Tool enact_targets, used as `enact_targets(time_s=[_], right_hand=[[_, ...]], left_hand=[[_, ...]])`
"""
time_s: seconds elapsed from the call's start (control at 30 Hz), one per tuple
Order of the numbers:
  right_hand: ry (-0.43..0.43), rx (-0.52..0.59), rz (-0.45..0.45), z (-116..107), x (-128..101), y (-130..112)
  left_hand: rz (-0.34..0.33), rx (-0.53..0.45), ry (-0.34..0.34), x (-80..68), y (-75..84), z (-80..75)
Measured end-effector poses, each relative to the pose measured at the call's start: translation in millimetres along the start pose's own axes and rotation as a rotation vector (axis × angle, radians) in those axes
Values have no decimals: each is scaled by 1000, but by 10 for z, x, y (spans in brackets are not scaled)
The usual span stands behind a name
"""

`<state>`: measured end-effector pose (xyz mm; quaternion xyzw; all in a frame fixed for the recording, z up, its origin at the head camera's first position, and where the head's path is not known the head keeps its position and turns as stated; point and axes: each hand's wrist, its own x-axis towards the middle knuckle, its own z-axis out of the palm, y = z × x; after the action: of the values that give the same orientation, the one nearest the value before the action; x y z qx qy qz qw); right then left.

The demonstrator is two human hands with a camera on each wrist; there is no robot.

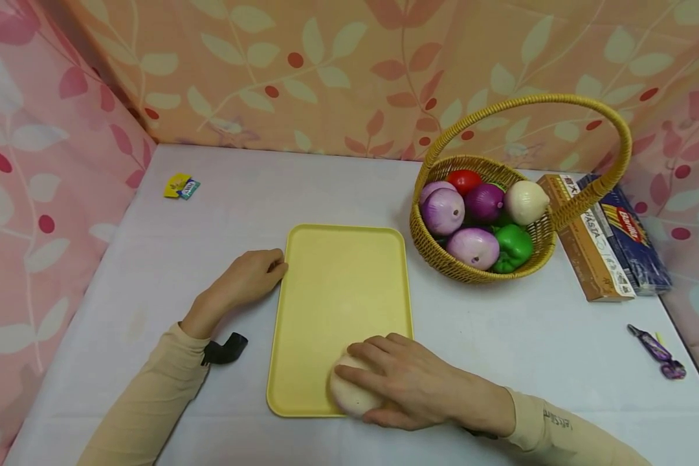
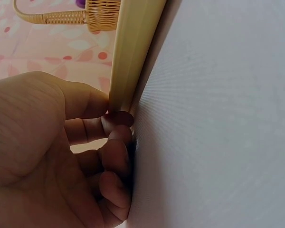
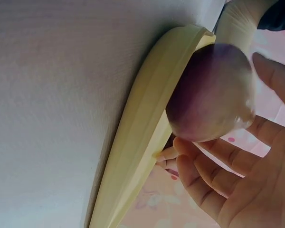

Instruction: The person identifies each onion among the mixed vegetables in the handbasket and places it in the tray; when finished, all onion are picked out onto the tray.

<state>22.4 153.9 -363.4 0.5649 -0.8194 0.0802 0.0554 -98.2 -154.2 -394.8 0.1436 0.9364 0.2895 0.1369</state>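
A pale onion (image 1: 349, 395) — whitish, with a faint purple blush visible in the right wrist view (image 3: 211, 92) — sits on the yellow tray (image 1: 338, 291), at the tray's near right corner, close against the rim. The right hand (image 1: 410, 382) lies over it, fingers curved round its top and side, hiding most of it. The tray is a flat, rounded rectangle with a low raised rim, lying lengthwise away from the person. At the tray's far left edge, the left hand (image 1: 247, 281) rests — fingertips (image 2: 118, 118) touching the rim (image 2: 133, 52).
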Motion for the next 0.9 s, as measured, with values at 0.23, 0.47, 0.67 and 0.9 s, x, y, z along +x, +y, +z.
enact_targets(time_s=[0.23,0.47,0.67,0.9], right_hand=[[33,32,61,-105,-5,95],[269,-2,437,-435,-197,717],[291,-47,863,-562,-482,1245],[162,-55,998,-551,-583,1337]], left_hand=[[-11,-8,-7,-7,-13,3],[-4,-13,1,1,-14,8],[-2,-8,-10,-5,-10,9],[3,-6,-6,-6,-11,1]])
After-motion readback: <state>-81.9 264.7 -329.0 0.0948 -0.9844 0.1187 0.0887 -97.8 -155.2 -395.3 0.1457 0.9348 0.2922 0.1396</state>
